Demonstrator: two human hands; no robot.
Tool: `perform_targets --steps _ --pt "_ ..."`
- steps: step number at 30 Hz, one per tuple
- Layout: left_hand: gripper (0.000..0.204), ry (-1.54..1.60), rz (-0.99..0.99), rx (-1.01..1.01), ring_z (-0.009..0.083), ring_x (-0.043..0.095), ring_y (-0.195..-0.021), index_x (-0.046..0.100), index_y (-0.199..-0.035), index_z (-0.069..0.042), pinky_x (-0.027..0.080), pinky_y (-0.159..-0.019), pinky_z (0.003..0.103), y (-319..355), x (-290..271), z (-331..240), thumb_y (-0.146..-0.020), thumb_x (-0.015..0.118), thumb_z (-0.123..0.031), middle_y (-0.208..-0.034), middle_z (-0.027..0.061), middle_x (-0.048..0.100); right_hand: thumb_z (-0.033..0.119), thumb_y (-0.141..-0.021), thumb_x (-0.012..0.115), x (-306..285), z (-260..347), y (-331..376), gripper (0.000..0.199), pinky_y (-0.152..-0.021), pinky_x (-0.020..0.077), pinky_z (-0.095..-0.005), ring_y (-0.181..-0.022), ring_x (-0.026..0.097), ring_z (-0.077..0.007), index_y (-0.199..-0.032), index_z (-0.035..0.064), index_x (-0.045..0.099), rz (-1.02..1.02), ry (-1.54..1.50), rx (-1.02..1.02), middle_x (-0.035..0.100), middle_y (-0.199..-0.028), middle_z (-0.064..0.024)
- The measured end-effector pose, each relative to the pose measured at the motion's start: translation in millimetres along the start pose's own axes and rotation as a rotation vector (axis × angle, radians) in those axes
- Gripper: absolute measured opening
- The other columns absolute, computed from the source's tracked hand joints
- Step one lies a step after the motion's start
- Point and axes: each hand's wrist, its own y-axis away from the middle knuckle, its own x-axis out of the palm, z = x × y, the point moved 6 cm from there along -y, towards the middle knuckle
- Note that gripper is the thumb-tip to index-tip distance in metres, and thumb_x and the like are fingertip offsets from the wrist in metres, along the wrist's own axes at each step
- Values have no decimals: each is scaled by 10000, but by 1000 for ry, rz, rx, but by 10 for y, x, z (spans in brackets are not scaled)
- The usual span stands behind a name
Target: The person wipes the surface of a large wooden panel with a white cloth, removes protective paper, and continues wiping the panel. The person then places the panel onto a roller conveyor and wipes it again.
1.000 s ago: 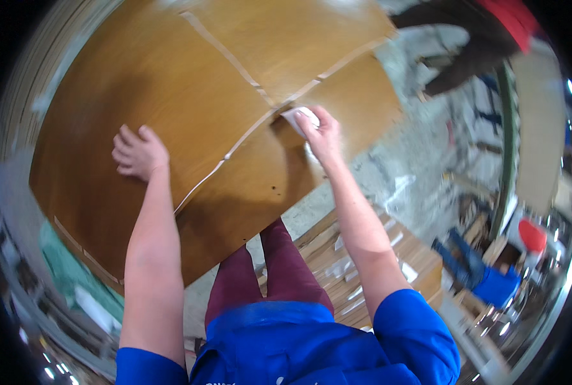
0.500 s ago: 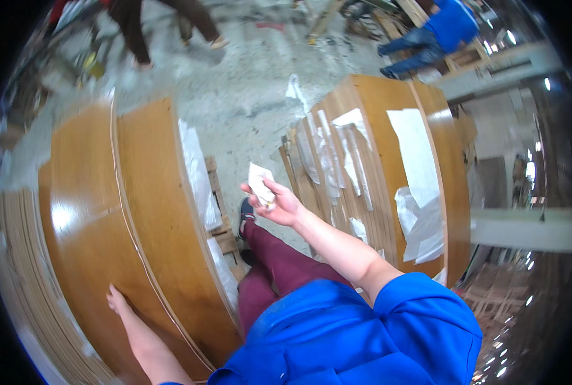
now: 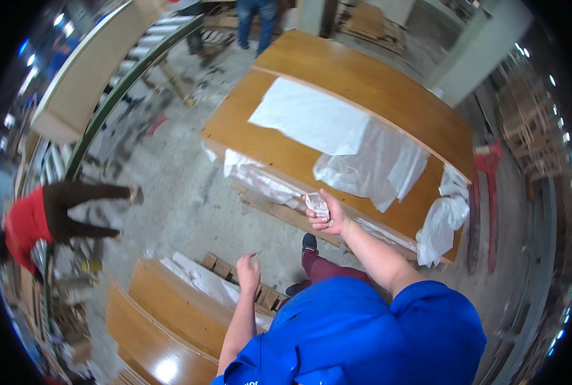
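In my right hand (image 3: 335, 218) is a small crumpled white piece (image 3: 317, 204), paper or cloth; I cannot tell which. The hand is closed round it in front of a stack of glossy brown wooden panels (image 3: 234, 106). White wrapping sheets (image 3: 312, 115) lie over that stack and hang at its side. My left hand (image 3: 249, 274) is raised above the gap by a second stack of brown panels (image 3: 170, 314), touching neither stack. Its fingers are curled together at the tips, and anything between them is too small to make out.
A wooden pallet (image 3: 270, 297) shows beside the near left stack. A person in red (image 3: 29, 218) bends over at the left, by a roller conveyor (image 3: 164, 29) bearing a large pale panel (image 3: 84, 74). A red pallet jack (image 3: 489, 173) stands right of the wrapped stack, near a pillar (image 3: 478, 54).
My view and body have turned to the right. My left hand has lifted off the left panel stack. My right hand still holds the white piece, now by the wrapped stack.
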Motion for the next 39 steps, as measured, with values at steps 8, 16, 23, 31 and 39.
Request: perform_targets --steps 8,16,23,31,39 --pt "219 63 230 250 295 564 -938 621 -1005 -29 437 -855 376 -1395 436 -1442 -831 563 -148 -968 155 617 548 -866 469 -735 1203 953 494 -369 295 -218 -408 381 -85 -1115 128 541 -146 -99 -273 546 -710 -70" --pt "258 263 115 -180 146 612 -825 635 -1003 11 459 -767 273 -2592 83 -863 -878 548 -197 -892 113 673 560 -862 457 -913 1700 598 481 -382 303 -222 -422 398 -93 -1079 149 582 -128 -238 -430 571 -730 -89" --pt "257 300 13 -111 158 612 -839 635 -982 13 460 -768 284 -4385 -182 -983 -862 536 -193 -911 117 670 588 -868 419 -948 1979 -46 495 -363 299 -220 -396 384 -99 -1081 172 585 -236 -210 -544 548 -687 -81" --pt "260 199 58 329 222 615 -843 597 -1043 4 470 -780 331 -6804 512 -1670 -850 472 -118 -955 168 646 669 -853 361 -1259 2069 -197 596 -361 317 -253 -440 435 -123 -1096 160 553 -35 -321 -804 560 -752 -84" --pt "622 -130 176 192 343 527 -1108 499 -1217 7 386 -936 421 -7982 1628 -2238 -861 473 -502 -1186 216 555 616 -896 338 -1259 2082 -73 646 -402 389 -269 -505 514 -155 -1203 65 476 99 -284 -920 568 -834 -142"
